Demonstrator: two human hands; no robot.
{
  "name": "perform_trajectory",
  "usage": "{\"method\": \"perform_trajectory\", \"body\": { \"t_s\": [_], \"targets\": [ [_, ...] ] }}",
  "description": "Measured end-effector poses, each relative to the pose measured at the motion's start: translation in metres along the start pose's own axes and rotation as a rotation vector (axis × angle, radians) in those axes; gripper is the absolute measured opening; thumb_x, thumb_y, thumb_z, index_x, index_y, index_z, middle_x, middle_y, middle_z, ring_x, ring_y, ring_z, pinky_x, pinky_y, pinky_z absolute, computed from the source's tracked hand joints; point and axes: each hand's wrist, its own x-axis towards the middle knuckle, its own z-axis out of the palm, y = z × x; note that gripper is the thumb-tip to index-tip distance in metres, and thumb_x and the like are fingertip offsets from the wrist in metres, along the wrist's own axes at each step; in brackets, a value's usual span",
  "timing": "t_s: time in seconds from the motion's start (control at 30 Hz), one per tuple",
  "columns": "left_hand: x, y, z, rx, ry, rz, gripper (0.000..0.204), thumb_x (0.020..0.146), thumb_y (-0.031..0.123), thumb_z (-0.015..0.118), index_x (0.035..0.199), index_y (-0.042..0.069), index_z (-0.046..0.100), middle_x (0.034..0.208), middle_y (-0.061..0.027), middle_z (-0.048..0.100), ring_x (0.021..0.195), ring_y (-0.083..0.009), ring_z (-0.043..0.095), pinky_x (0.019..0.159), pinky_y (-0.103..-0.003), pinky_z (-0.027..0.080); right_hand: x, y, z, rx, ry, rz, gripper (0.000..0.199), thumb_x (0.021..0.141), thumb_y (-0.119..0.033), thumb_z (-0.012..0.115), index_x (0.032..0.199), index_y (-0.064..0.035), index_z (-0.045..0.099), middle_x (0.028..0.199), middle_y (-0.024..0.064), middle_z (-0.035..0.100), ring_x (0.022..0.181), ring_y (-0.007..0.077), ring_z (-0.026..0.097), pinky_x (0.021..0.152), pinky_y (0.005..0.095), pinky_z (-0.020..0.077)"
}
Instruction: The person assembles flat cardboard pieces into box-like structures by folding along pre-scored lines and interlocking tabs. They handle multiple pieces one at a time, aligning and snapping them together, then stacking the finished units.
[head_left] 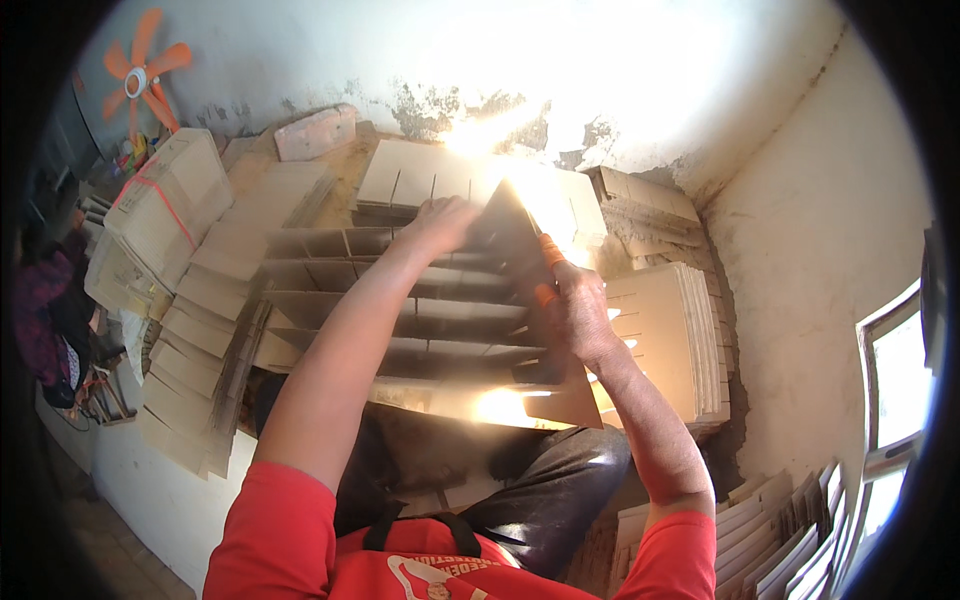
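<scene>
Several slotted cardboard divider strips (430,312) stand on edge in parallel rows in front of me. A cardboard cross strip (556,345) stands tilted across their right ends, its pointed top near the bright glare. My right hand (582,315) is closed round this cross strip, with orange covers (549,250) on its fingers. At the far rows my left hand (440,224) has its fingers bent together on the top edge of a divider strip; its fingertips are partly hidden and slightly blurred.
Flat cardboard stacks lie behind the dividers (400,170), at right (655,335) and along the left (215,300). More sheets (770,535) stand at lower right. A strapped carton bundle (165,205), an orange fan (137,80) and another person's sleeve (45,295) are at left.
</scene>
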Motion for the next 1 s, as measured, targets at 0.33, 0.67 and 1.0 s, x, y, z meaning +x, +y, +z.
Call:
{"method": "perform_trajectory", "body": {
  "t_s": [0.33,0.67,1.0],
  "targets": [
    [-0.002,-0.011,0.024,-0.014,0.09,0.005,0.01,0.071,-0.004,0.063,0.081,-0.004,0.064,0.09,-0.024,0.066,0.093,-0.0411,0.064,0.079,-0.048,0.052,-0.005,-0.003,-0.006,0.113,0.02,-0.137,0.048,0.081,0.005,0.055,0.128,-0.0013,0.052,0.084,0.0207,0.065,0.071,0.0339,0.064,0.064,0.0399,0.052],
    [-0.006,-0.009,0.019,-0.025,0.129,-0.088,0.004,0.071,-0.001,0.066,0.074,-0.003,0.066,0.087,-0.0248,0.066,0.087,-0.042,0.065,0.077,-0.048,0.052,0.004,0.009,0.0,0.11,0.007,-0.079,0.066,0.076,0.014,0.062,0.138,-0.0052,0.05,0.091,0.0309,0.058,0.071,0.0275,0.06,0.072,0.03,0.0481],
    [-0.018,-0.002,0.012,-0.123,0.39,0.065,0.024,0.074,0.013,0.076,0.09,-0.002,0.068,0.088,-0.0228,0.067,0.089,-0.0396,0.065,0.078,-0.046,0.052,0.016,0.013,0.007,0.022,-0.02,-0.078,0.069,0.074,0.014,0.063,0.138,-0.0063,0.05,0.092,0.0304,0.059,0.075,0.0284,0.062,0.075,0.0321,0.049]
  ]
}}
